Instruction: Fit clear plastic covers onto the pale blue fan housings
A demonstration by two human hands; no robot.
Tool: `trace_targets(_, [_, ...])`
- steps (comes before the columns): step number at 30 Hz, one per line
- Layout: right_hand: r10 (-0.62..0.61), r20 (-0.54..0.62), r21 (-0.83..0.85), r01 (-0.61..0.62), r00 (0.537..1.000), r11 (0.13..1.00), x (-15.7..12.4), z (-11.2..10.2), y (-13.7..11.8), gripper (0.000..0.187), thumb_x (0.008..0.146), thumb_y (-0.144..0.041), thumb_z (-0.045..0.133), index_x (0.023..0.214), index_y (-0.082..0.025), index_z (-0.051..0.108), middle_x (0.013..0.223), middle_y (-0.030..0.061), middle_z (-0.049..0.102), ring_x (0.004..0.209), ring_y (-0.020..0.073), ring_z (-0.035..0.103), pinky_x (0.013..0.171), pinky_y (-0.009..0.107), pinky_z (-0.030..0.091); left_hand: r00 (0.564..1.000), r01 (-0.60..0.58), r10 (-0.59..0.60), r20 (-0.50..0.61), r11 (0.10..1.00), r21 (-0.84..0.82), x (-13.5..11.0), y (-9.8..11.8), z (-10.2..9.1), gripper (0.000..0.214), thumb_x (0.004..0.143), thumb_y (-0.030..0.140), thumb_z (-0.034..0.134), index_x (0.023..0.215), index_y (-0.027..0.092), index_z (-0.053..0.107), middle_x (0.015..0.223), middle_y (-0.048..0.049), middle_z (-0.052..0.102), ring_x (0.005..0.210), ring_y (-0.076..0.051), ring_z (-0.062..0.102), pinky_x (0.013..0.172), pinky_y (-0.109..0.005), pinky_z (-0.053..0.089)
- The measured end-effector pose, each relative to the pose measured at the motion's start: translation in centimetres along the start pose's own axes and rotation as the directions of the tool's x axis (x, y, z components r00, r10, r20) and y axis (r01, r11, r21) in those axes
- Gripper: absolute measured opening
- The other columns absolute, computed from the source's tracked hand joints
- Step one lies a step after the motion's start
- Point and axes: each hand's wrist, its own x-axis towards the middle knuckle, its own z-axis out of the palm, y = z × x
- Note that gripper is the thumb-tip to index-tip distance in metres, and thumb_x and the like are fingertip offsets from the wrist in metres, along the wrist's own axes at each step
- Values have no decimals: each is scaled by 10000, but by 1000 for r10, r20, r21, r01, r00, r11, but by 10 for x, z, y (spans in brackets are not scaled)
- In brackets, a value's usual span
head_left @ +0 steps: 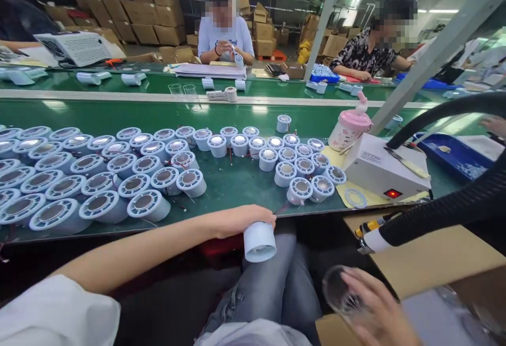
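My left hand [241,220] is closed round a pale blue-white cylindrical housing [259,241], held over my lap just below the front edge of the green table [237,185]. My right hand [377,309], low at the right and blurred, grips a clear round plastic cup-like piece [339,294] above a cardboard box [430,259]. Several identical round housings with metal centres [98,177] cover the table's left half. A smaller cluster of the same housings [300,164] sits at centre right.
A white box unit with a red lit switch [385,173] stands at the right, a pink bottle [350,127] behind it. A black corrugated hose [446,209] arcs over the box. Two other people [225,35] [371,53] sit across the green conveyor [158,111].
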Motion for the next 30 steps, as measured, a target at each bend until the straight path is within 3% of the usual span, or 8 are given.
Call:
trace_targets(2, [-325,46,-215,327,945,920,11,21,-33,485,814,-263,607,1289,-349,565,1291,119,547,1158,345,548,886,480,528,999,-5,8,48,997,-74,3,-6,21,287,835,429,448,799,161,543,821,-17,573,706,-131,499,632,-234,411])
trace_targets(5, [-464,-12,-487,400,886,776,39,37,-69,497,837,-182,532,1321,-294,540,1292,169,508,1134,359,532,820,513,541,984,-9,22,180,997,-75,6,-9,37,248,851,404,476,895,176,564,853,-4,566,735,-130,495,640,-226,408])
trace_targets(8, [-354,71,-493,341,933,800,56,36,-80,444,810,-157,550,1237,-260,611,1337,163,465,1106,344,532,795,491,557,959,-116,100,266,992,43,3,-8,39,253,884,382,475,960,173,596,897,-16,567,811,-144,511,719,-238,417])
trace_targets(11, [-219,194,-368,278,956,887,59,33,-77,345,782,-146,589,1099,-250,675,1326,129,478,1083,297,553,805,437,570,954,-291,250,166,907,304,-2,-7,39,260,879,369,528,1034,183,622,975,-38,553,895,-168,520,807,-260,405])
trace_targets(14, [-154,154,-440,208,976,873,58,36,-72,347,769,-107,589,1079,-239,676,1362,145,447,1101,335,532,777,483,562,943,-328,316,103,836,440,-6,-8,44,266,878,349,541,1068,190,635,1042,-61,534,915,-180,534,826,-270,410])
trace_targets(17, [-135,195,-415,207,971,886,56,39,-71,344,754,-77,600,1043,-246,679,1382,132,434,1141,347,504,809,502,540,937,-334,346,48,845,418,-4,-10,48,251,887,344,530,1058,203,650,1047,-62,532,938,-183,544,849,-278,422])
trace_targets(22, [4,279,-26,3,960,1000,53,34,-74,47,768,-221,681,810,-240,691,1283,72,492,1164,269,509,953,432,459,915,-338,394,-85,864,373,1,-18,50,259,836,372,615,1037,217,667,983,-46,518,934,-179,533,845,-292,429])
trace_targets(30, [108,167,133,-131,980,982,48,48,-70,221,863,-366,554,826,-204,699,1258,108,488,1064,259,543,899,406,443,884,-358,427,-188,880,312,5,-26,56,540,645,489,771,1098,224,643,981,-47,510,910,-190,508,820,-317,437])
